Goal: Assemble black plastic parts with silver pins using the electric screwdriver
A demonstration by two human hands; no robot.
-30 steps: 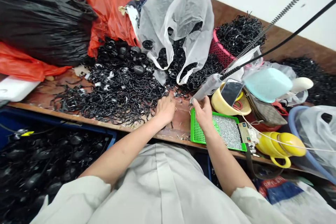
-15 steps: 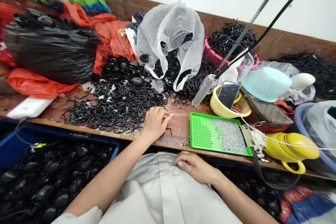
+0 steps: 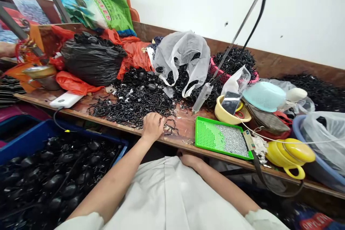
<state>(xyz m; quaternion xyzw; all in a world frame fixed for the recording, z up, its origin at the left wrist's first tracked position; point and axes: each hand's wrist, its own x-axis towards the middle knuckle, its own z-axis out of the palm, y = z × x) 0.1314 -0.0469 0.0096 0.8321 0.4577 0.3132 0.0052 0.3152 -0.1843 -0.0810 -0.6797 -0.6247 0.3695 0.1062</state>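
Note:
My left hand (image 3: 153, 126) rests on the bench top at the right end of a pile of thin black plastic strips (image 3: 126, 106). Its fingers curl down and the tips are hidden, so I cannot make out what is in them. A few loose black strips (image 3: 171, 128) lie against the fingertip side. My right hand (image 3: 186, 159) is low in front of my body at the bench's front edge, and its fingers are mostly out of sight. Right of the left hand lies a green perforated tray (image 3: 208, 134) with small silvery pieces. A grey electric screwdriver (image 3: 202, 97) hangs above the bench.
A yellow bowl (image 3: 219, 111) holds a phone (image 3: 231, 102). Farther right are a light blue basket (image 3: 265, 95) and a yellow lidded mug (image 3: 291, 154). A blue crate (image 3: 35, 136) of black parts stands below left. At far left shows another person's arm (image 3: 7, 49).
The view has shifted, showing more of the left side. My right hand has moved from my lap to the bench edge. More loose strips lie beside my left hand.

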